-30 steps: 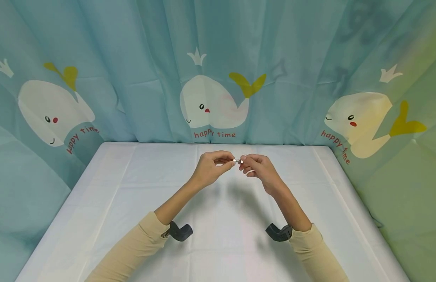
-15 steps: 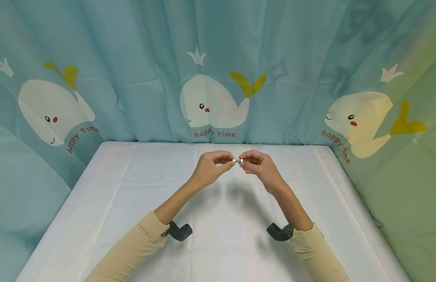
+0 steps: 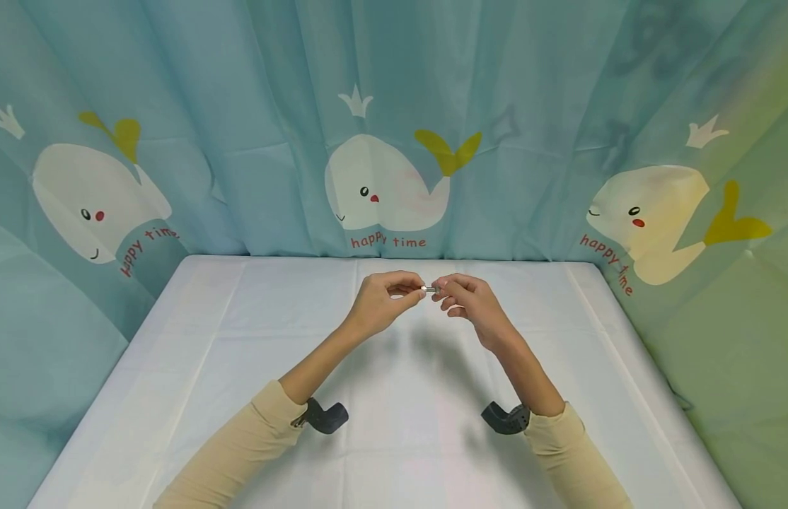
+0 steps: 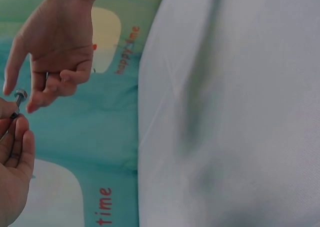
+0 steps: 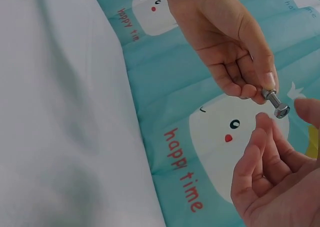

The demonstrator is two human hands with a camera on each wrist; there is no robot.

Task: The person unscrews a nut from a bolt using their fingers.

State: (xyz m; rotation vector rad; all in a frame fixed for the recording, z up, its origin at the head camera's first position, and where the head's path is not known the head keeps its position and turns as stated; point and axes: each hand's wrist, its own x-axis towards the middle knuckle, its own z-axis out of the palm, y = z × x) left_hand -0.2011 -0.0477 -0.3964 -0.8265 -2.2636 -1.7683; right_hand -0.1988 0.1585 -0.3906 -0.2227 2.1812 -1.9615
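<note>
Item: small metal bolt (image 5: 274, 102), threaded, with a nut on its free end; held in the air above the far middle of the surface (image 3: 241, 367).
Left hand (image 3: 383, 302): fingertips pinch the bolt's head end, apparently to keep it steady and level.
Right hand (image 3: 470, 302): fingers loosely spread about the nut end, thumb and forefinger close beside it; contact cannot be told.
Surroundings: white cloth on the surface; whale-print curtain (image 3: 394, 127) behind and at both sides.
Obstructions: nothing stands between hands and bolt.
</note>
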